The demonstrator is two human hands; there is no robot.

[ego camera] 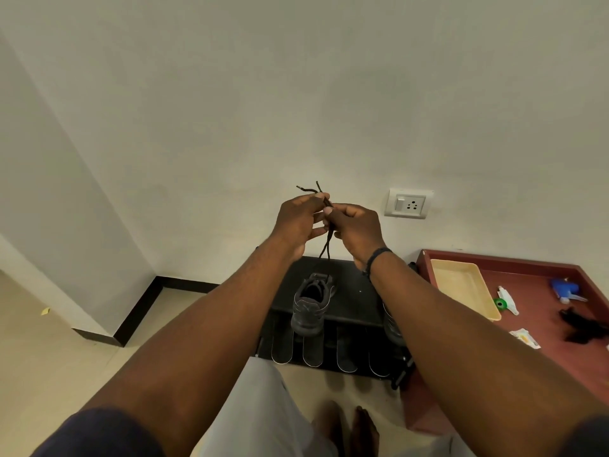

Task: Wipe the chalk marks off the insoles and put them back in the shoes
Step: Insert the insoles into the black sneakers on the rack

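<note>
Standing over the black shoe rack (349, 291), I held both hands up in front of the wall, working the dark laces (326, 239) of one shoe (311, 308). My left hand (298, 222) pinched the lace ends near their tips, fingers curled round them; my right hand (357, 230) gripped the same strands just below, thumb pressed on top. The two hands were touching, neither one spread.

The shoe hung from those laces, heel toward me and toe down, just above the top of the rack. A second shoe (392, 324) sat at the rack's right edge, mostly hidden behind my right forearm.

Four insoles (313, 351) stood in a row against the front of the rack below, each showing a pale outline along its edge. By my reckoning that outline was the chalk, though it could have been only the rim catching light. Either way, none of them was yet inside a shoe, so the wiping and the refitting both appeared to lie ahead.

To the right, a red table (527, 324) carried a cream tray (461, 285), a blue spray bottle (566, 290) and a black cloth-like bundle (583, 328), which I judged to be the likely wiping gear, untouched.
</note>
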